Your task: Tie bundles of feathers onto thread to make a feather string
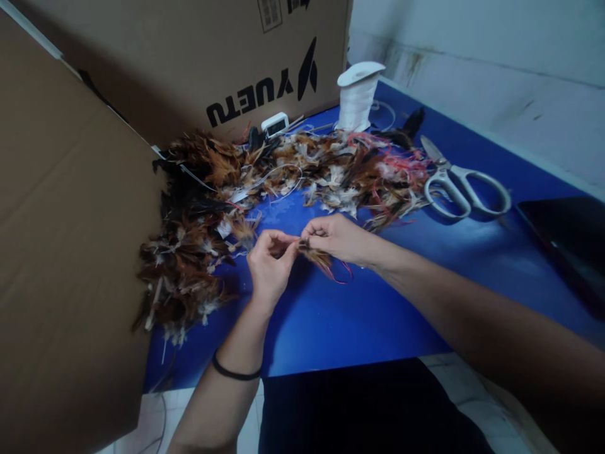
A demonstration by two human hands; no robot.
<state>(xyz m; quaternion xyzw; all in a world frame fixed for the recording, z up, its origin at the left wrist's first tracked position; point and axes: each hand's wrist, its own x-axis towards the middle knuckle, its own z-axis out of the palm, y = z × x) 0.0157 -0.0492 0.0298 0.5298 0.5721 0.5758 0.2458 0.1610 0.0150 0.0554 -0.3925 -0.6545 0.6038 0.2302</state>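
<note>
Over the near part of the blue table, my left hand (271, 261) and my right hand (333, 238) meet with their fingertips pinched together. Between them is a small bunch of brown feathers (317, 257), its tips hanging down under my right hand along with thin pink strands (341, 277). Both hands are closed around the top end of this bunch, and my fingers hide exactly where each one grips. Just beyond them lies a long heap of brown, black and white feathers (293, 154), with pink fibres (401, 164) at its right end.
Grey-handled scissors (454, 186) lie right of the heap, and a dark flat device (567, 239) is farther right. Behind stand a white spool (355, 101) and a small white display (275, 125). Large cardboard (70, 239) walls off the left and back of the blue table (359, 328).
</note>
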